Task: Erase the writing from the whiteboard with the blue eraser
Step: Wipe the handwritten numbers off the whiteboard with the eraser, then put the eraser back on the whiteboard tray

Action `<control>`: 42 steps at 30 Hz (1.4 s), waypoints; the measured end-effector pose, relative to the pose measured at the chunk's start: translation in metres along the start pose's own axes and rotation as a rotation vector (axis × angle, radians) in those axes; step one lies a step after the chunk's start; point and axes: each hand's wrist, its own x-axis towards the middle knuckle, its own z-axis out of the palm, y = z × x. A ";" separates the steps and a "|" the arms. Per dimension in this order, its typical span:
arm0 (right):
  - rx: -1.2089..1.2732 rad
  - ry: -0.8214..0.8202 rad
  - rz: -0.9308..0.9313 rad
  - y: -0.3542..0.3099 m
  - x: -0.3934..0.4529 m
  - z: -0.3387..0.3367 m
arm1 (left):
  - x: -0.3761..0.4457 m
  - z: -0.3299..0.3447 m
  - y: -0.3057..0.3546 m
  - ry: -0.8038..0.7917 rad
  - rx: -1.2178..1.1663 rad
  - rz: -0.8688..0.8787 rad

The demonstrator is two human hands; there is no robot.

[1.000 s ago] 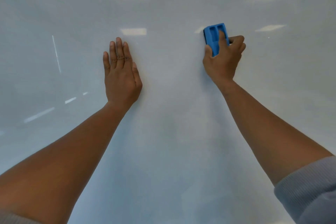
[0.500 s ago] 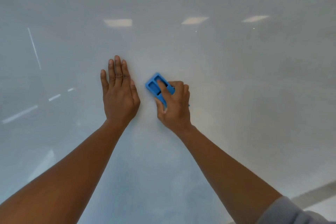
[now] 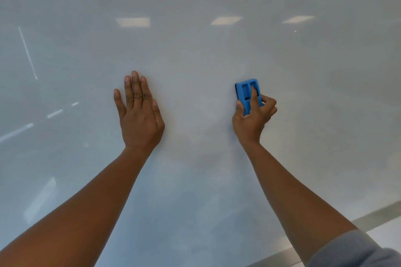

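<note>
At the near right a grey sleeve (image 3: 355, 251) covers the right forearm. Farther on, the left hand (image 3: 138, 115) lies flat on the whiteboard (image 3: 199, 60), fingers straight and close together, where it was half a second ago. The right hand (image 3: 252, 119) is clamped on the eraser (image 3: 247, 93), forefinger laid along its back, thumb on its left edge. The eraser, pressed to the board, has swung away right from beside the left hand and now stands well apart, nearly upright. No writing shows on the board.

Bright, even overhead light; ceiling panels glare off the glossy whiteboard (image 3: 206, 60), soft overall with wide-angle edge bending.
</note>
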 end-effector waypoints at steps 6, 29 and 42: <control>0.033 -0.037 -0.137 -0.006 -0.047 0.008 | -0.027 0.002 -0.006 -0.037 -0.009 0.070; 0.079 -1.153 -0.695 0.027 -0.248 -0.046 | -0.237 -0.022 -0.009 -0.543 -0.250 0.192; 0.158 -1.473 -0.438 0.059 -0.314 -0.061 | -0.327 -0.045 -0.025 -0.953 -0.304 -0.014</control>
